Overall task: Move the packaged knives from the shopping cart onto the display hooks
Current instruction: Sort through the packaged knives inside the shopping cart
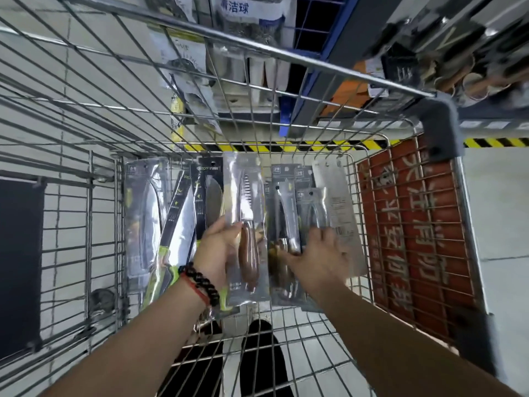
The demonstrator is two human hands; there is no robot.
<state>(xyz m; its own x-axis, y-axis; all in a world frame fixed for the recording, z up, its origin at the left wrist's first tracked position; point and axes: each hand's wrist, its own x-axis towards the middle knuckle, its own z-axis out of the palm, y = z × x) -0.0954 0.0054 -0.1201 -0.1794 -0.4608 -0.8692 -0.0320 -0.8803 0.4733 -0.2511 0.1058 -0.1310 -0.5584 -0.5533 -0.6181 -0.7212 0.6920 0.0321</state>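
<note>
Packaged knives are still lying in the shopping cart point(286, 325), so the picking-up step is judged to be in hand. Nearest, a wood-handled knife pack point(247, 224) is being gripped along its left edge by the left hand point(216, 250), a beaded bracelet point(200, 282) being worn on that wrist. Just beside it, the right hand point(317, 253) is being laid, fingers spread, over a second pack point(286, 219) in the overlapping pile; whether anything is being pinched there cannot be told, the hand being blurred. To the left, green-handled knife packs point(177, 224) are being left untouched on the wire floor. The next move is judged to call for lifting one pack clear of its neighbours and keeping its hang hole uppermost, ready for a hook. A red printed panel point(412, 224) is being carried on the cart's right wall. Beyond the cart, pale floor tiles point(501, 196) and yellow-black hazard tape point(495, 142) are being shown, then shelving point(329, 81) hung with bagged goods; the display hooks themselves cannot be made out.
</note>
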